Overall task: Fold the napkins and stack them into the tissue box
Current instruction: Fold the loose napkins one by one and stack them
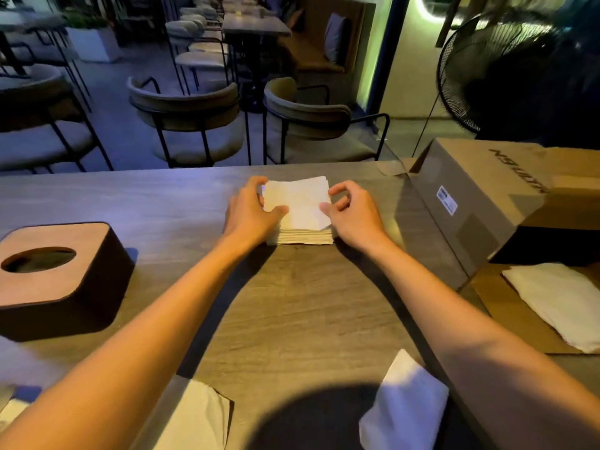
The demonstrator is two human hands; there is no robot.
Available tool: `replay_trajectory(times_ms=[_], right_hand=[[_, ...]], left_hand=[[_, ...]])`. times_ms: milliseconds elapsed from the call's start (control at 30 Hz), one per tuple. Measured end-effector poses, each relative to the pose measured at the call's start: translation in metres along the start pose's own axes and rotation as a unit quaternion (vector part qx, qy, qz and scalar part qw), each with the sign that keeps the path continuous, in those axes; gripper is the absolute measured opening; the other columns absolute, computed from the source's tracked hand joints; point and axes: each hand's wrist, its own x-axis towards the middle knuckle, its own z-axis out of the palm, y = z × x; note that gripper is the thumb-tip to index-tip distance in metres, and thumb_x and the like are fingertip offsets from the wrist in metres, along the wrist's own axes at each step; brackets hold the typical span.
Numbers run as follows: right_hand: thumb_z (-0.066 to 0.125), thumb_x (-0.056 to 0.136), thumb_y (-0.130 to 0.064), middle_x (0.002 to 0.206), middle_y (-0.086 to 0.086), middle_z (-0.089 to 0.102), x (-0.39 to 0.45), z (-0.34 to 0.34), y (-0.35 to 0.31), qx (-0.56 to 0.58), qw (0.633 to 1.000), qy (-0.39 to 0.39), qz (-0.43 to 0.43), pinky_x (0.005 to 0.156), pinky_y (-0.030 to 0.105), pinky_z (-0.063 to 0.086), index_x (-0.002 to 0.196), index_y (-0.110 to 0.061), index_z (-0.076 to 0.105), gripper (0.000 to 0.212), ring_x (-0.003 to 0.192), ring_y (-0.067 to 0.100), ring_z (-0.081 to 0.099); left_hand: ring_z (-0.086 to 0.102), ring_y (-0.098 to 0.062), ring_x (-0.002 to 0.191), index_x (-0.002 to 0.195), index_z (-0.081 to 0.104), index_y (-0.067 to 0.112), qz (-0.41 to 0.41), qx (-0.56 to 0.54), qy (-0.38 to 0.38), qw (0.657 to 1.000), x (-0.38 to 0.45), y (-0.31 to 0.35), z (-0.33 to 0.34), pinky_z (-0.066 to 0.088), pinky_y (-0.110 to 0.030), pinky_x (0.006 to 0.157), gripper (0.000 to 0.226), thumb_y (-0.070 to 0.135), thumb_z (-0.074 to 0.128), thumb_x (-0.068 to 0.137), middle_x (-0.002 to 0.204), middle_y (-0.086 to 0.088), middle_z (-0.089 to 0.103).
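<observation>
A stack of white folded napkins (300,233) lies on the wooden table (292,303), far middle. My left hand (248,211) rests on the stack's left side, thumb on the top napkin (300,203). My right hand (352,214) pinches that top napkin's right edge between thumb and fingers. The wooden tissue box (61,280) with an oval slot stands at the left, apart from both hands. Loose napkins lie near me: one at the front left (194,417), one at the front right (406,407).
A large cardboard box (480,196) lies on its side at the right, with more napkins (561,303) on its flap. Chairs (191,121) stand beyond the table's far edge, and a black fan (506,73) stands at the back right.
</observation>
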Motion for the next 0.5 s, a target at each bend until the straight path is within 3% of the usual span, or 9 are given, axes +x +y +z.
replay_trajectory(times_ms=[100,267,367,433,500], right_hand=[[0.072,0.094,-0.026,0.088,0.004,0.069,-0.005,-0.004,0.001,0.017,1.000,0.003,0.016,0.089,0.045,0.058,0.118,-0.022,0.061,0.026,0.089,0.020,0.066],[0.073,0.094,-0.025,0.084,0.000,0.067,-0.030,-0.018,-0.015,0.015,0.999,0.037,-0.009,0.081,0.035,0.058,0.123,-0.020,0.060,0.033,0.083,0.014,0.066],[0.072,0.095,-0.023,0.083,-0.002,0.066,-0.058,-0.027,-0.022,0.018,0.999,0.038,-0.024,0.074,0.027,0.054,0.123,-0.020,0.059,0.032,0.080,0.010,0.066],[0.072,0.095,-0.022,0.085,-0.002,0.067,-0.080,-0.034,-0.024,0.012,0.999,0.020,-0.035,0.071,0.025,0.052,0.122,-0.020,0.060,0.030,0.079,0.009,0.066],[0.072,0.095,-0.021,0.085,-0.001,0.068,-0.102,-0.039,-0.025,0.003,0.999,0.003,-0.045,0.069,0.023,0.052,0.120,-0.020,0.060,0.028,0.077,0.008,0.066]], left_hand=[[0.048,-0.027,0.126,0.147,0.032,0.023,-0.035,-0.006,0.012,0.999,-0.011,0.000,0.005,0.046,-0.036,0.097,0.075,0.044,0.072,0.087,0.142,-0.009,0.037],[0.054,-0.019,0.104,0.119,0.042,0.020,0.086,0.043,0.096,0.991,-0.057,0.014,-0.003,0.050,-0.028,0.079,0.048,0.044,0.069,0.088,0.119,0.003,0.029],[0.053,-0.007,0.084,0.096,0.053,0.019,0.127,0.026,0.002,0.992,-0.098,0.030,-0.007,0.041,-0.016,0.064,0.029,0.045,0.066,0.090,0.102,0.005,0.050],[0.057,-0.010,0.072,0.081,0.062,0.015,0.158,-0.009,-0.092,0.983,-0.128,0.044,-0.006,0.044,-0.021,0.060,0.030,0.043,0.066,0.091,0.080,0.000,0.063],[0.057,-0.010,0.068,0.077,0.066,0.017,0.195,0.001,-0.166,0.967,-0.158,0.055,-0.004,0.045,-0.019,0.060,0.034,0.048,0.065,0.090,0.073,0.002,0.063]])
